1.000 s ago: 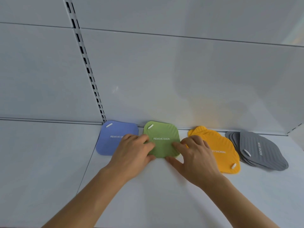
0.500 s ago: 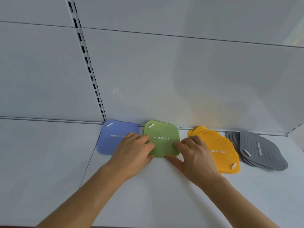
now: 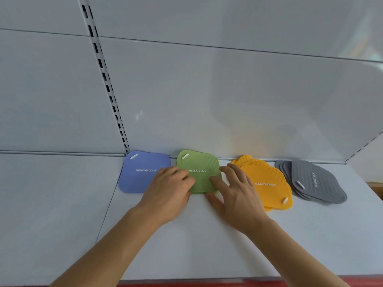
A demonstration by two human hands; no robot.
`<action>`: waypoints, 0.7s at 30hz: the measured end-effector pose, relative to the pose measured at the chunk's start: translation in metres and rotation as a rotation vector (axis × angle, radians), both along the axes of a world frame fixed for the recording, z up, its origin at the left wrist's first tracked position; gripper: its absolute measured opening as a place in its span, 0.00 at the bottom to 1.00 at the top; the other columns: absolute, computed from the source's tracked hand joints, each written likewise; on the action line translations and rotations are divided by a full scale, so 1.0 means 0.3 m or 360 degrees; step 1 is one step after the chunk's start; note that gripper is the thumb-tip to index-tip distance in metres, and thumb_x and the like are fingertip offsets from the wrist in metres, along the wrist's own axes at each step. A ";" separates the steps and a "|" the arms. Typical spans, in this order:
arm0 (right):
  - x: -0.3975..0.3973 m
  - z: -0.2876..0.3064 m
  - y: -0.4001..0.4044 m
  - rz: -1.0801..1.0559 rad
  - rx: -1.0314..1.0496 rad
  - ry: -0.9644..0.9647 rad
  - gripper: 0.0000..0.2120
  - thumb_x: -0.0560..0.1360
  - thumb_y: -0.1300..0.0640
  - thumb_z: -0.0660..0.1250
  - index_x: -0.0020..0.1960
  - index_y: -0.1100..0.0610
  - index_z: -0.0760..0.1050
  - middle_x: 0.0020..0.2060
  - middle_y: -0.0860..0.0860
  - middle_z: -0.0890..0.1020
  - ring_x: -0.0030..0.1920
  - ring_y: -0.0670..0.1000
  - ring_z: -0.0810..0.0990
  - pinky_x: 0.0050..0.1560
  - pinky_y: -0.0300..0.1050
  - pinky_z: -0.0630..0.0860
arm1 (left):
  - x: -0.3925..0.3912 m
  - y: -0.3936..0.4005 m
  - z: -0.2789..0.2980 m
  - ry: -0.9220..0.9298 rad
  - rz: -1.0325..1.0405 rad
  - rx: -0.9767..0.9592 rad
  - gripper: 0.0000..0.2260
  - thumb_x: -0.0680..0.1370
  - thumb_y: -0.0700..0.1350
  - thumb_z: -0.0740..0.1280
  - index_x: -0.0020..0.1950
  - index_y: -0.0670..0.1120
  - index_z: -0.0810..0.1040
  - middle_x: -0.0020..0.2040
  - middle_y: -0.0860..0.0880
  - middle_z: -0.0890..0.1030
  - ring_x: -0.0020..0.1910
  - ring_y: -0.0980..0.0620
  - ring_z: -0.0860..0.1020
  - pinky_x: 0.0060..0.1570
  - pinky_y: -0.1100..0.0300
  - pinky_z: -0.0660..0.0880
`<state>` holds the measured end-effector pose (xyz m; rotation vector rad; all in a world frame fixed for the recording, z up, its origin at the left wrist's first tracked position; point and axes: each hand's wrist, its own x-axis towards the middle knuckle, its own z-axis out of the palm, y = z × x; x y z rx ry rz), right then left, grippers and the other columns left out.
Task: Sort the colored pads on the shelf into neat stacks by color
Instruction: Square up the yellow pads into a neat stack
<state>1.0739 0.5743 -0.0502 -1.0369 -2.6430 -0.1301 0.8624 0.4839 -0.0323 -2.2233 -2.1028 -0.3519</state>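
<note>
Four piles of pads lie in a row along the back of the white shelf point(image 3: 186, 245): blue pads point(image 3: 141, 172), green pads point(image 3: 200, 165), orange pads point(image 3: 263, 179) and grey pads point(image 3: 315, 181). The blue and green piles look squared up; the orange and grey ones are fanned out. My left hand point(image 3: 167, 193) rests on the green pile's left front edge, fingers curled against it. My right hand point(image 3: 234, 191) lies with spread fingers on the pile's right front corner, its thumb at the front edge.
A white back wall point(image 3: 228, 100) rises right behind the pads, with a slotted upright point(image 3: 107, 85) at the left. A side wall point(image 3: 371, 158) closes the shelf at the far right. A red strip point(image 3: 248, 282) runs along the shelf's front edge.
Both hands stay on the green pile, and my right hand's fingers have spread a little wider. The pads keep their places.
</note>
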 end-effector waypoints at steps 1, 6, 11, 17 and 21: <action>0.007 0.007 -0.008 -0.0005 0.0003 -0.0002 0.25 0.81 0.37 0.59 0.67 0.52 0.77 0.67 0.57 0.76 0.73 0.62 0.69 0.68 0.59 0.72 | 0.001 0.002 0.003 0.0002 -0.0005 0.0012 0.05 0.77 0.49 0.67 0.50 0.51 0.79 0.48 0.53 0.78 0.54 0.46 0.77 0.55 0.51 0.74; 0.117 0.026 -0.019 -0.0227 0.0063 0.0146 0.22 0.79 0.39 0.63 0.62 0.54 0.80 0.62 0.56 0.79 0.70 0.63 0.72 0.62 0.59 0.76 | 0.054 0.019 0.012 -0.0079 -0.0034 0.0126 0.07 0.77 0.52 0.68 0.51 0.51 0.81 0.51 0.54 0.80 0.56 0.47 0.78 0.58 0.51 0.75; 0.302 0.038 0.008 -0.0717 0.0040 0.0127 0.23 0.78 0.38 0.62 0.60 0.54 0.80 0.55 0.56 0.81 0.56 0.63 0.76 0.51 0.57 0.77 | 0.191 0.049 0.018 -0.0206 -0.0181 0.0174 0.10 0.77 0.53 0.63 0.49 0.51 0.81 0.48 0.54 0.81 0.53 0.48 0.78 0.57 0.50 0.76; 0.419 0.073 0.054 -0.1129 -0.0457 -0.0042 0.32 0.73 0.25 0.57 0.56 0.51 0.77 0.52 0.51 0.79 0.58 0.57 0.77 0.50 0.52 0.77 | 0.422 0.115 -0.010 -0.0278 -0.0269 0.0175 0.14 0.81 0.53 0.58 0.54 0.51 0.81 0.54 0.53 0.80 0.57 0.49 0.77 0.59 0.51 0.76; 0.435 0.080 0.080 -0.1032 -0.0636 0.0072 0.28 0.72 0.26 0.61 0.54 0.49 0.75 0.52 0.49 0.79 0.58 0.54 0.78 0.50 0.49 0.76 | 0.538 0.171 -0.031 -0.0201 -0.0131 0.0129 0.14 0.80 0.55 0.58 0.51 0.51 0.81 0.53 0.51 0.80 0.56 0.46 0.76 0.54 0.48 0.77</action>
